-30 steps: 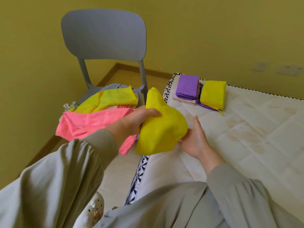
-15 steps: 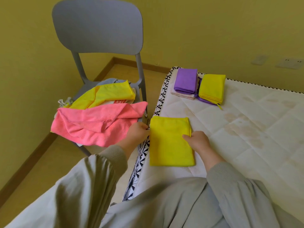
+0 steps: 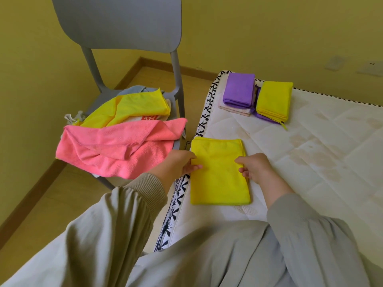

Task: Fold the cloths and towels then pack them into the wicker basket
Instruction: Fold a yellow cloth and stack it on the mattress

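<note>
A yellow cloth [image 3: 218,172], folded into a flat rectangle, lies on the white mattress [image 3: 310,162] near its left edge. My left hand [image 3: 178,164] pinches the cloth's left edge about halfway along. On the opposite edge, my right hand [image 3: 255,168] pinches the cloth with curled fingers. At the mattress's far corner sit two stacks of folded cloths, one topped by a purple cloth [image 3: 238,90] and one by a yellow cloth [image 3: 273,100]. No wicker basket is in view.
A grey chair [image 3: 124,23] stands left of the mattress, against the yellow wall. Its seat holds unfolded cloths: a pink towel [image 3: 116,148] in front, a yellow one [image 3: 134,107] behind, others beneath. Wooden floor [image 3: 41,204] runs between chair and mattress.
One second ago both hands held the yellow cloth bunched in the air. It then came down flat on the mattress, and my hands now sit at the middle of its two long edges.
</note>
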`<state>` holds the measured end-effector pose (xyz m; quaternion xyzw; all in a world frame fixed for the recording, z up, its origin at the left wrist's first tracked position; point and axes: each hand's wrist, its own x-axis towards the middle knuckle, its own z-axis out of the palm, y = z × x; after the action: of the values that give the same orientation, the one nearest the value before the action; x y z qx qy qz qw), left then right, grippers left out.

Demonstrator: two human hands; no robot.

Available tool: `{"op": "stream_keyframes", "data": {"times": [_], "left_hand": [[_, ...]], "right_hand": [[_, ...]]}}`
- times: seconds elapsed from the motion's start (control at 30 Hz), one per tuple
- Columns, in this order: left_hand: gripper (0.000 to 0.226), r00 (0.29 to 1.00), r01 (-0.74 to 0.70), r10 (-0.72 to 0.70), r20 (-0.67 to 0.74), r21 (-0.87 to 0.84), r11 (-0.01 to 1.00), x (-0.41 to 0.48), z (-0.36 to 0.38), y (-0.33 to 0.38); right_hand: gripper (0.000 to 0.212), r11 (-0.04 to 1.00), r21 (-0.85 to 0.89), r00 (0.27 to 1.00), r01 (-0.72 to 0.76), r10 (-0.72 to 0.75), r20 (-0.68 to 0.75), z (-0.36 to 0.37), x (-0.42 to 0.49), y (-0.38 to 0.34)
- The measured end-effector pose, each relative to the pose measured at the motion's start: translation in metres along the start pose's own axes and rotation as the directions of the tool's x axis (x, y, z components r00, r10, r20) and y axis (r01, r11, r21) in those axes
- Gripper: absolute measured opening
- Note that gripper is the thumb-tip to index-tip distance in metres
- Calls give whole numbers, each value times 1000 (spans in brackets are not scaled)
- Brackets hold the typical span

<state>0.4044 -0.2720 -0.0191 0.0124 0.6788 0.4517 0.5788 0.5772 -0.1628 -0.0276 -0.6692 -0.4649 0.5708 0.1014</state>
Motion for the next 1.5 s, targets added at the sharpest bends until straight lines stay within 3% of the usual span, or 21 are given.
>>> {"op": "stream_keyframes", "data": {"times": [0.1,0.2,0.23,0.33,0.37,0.47,0.6,0.67,0.83,0.9,0.97,1.03,1.1,1.17,1.27,1.37,1.43,1.5], "left_hand": [[49,999,30,-29,35,-39,999,-2,10,5],[53,999,50,-49,19,-42,998,-1,15,7],[49,999,41,-42,-7,-32,999,3,16,5],[13,996,-55,58,-67,41,998,12,14,-5],[15,995,-64,68,-77,57,996,16,12,-8],[17,998,-50,49,-32,-21,999,16,7,-14],[17,979,-201,203,26,-79,977,13,3,-16],[16,965,-254,260,42,-119,960,15,1,-14],[23,974,-220,227,0,-252,942,15,-2,-13],[26,974,-221,224,-13,-226,949,14,-2,-16],[19,966,-255,249,-75,-88,963,12,-2,-18],[15,934,-326,333,-127,76,942,10,0,-21],[5,889,-399,432,-152,207,893,5,3,-24],[24,866,-404,470,-170,316,859,1,3,-29],[43,875,-355,447,-185,383,853,-1,4,-35],[48,918,-310,377,-122,371,875,-8,5,-37],[55,916,-331,395,-71,424,843,-9,2,-38],[66,904,-354,425,-51,467,810,-9,-3,-40]], "right_hand": [[13,999,34,999,-17,15,47,-3,-1,-4],[12,991,119,995,-60,49,91,-4,-1,-6],[7,988,132,993,-74,62,97,-4,0,-6],[18,977,182,987,-108,82,140,-4,0,-5],[16,967,218,983,-129,96,155,-3,-1,-4],[49,951,287,987,-117,80,138,-2,-2,2],[27,929,370,991,-22,-30,133,0,-5,5],[26,917,397,990,25,-79,120,2,-4,5],[23,788,613,988,-59,-43,151,3,-4,1],[44,813,578,987,-68,-28,155,1,-4,4],[59,869,495,992,-15,-48,115,2,-4,10],[43,935,335,988,121,-145,47,4,-8,16],[12,961,65,962,269,-271,23,2,-13,19],[27,954,-40,955,296,-296,13,0,-14,21],[34,973,-28,969,229,-230,-87,-2,-13,22],[21,997,59,999,46,-47,22,0,-12,25],[35,993,97,992,-72,61,112,2,-16,27],[42,999,3,992,-49,48,119,2,-18,26]]}}
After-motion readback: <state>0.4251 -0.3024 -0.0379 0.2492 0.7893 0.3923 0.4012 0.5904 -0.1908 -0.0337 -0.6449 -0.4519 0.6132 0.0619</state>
